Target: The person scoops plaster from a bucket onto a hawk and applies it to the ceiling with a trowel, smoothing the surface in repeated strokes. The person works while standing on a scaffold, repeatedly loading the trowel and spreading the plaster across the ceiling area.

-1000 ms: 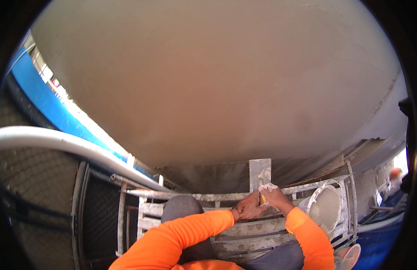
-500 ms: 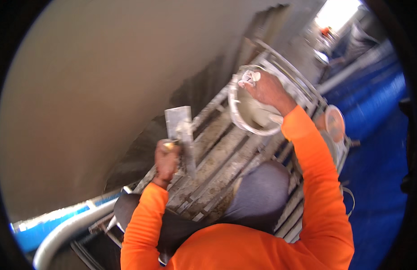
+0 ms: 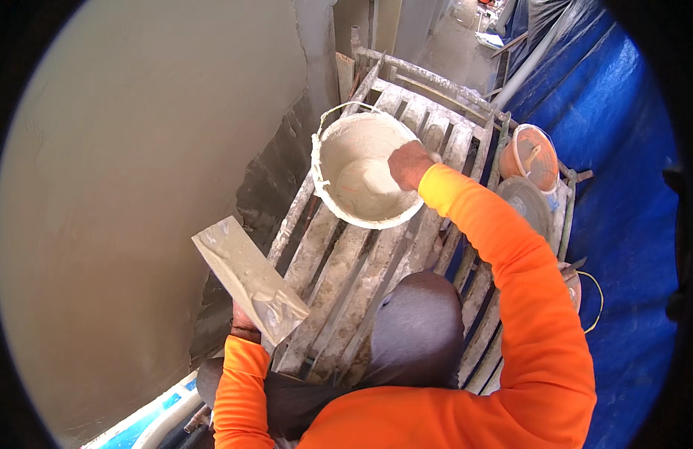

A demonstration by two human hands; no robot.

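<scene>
A rectangular plastering trowel (image 3: 251, 280) lies tilted in front of the wall, its flat face up and smeared with wet plaster. My left hand (image 3: 244, 323) is closed beneath it; the blade hides most of the fingers and the handle. Ahead stands a bucket (image 3: 365, 222) caked with pale plaster, a layer of wet plaster (image 3: 369, 185) at its bottom. At the bucket's right rim my right hand (image 3: 411, 163) is curled, fingers dipping inside. What it grips is hidden, apart from a small pale bit beside the knuckles.
I am on a slatted platform (image 3: 354, 277) with side rails. A plastered wall (image 3: 137, 187) rises on the left, with a darker rough patch (image 3: 275, 165). An orange bucket (image 3: 531, 157) and a grey round container (image 3: 527, 206) stand right, by a blue tarp (image 3: 631, 224).
The trowel in my left hand has turned from upright to plaster face up, moving lower and left. My right hand has dropped from above the bucket to its right rim. The view has swung.
</scene>
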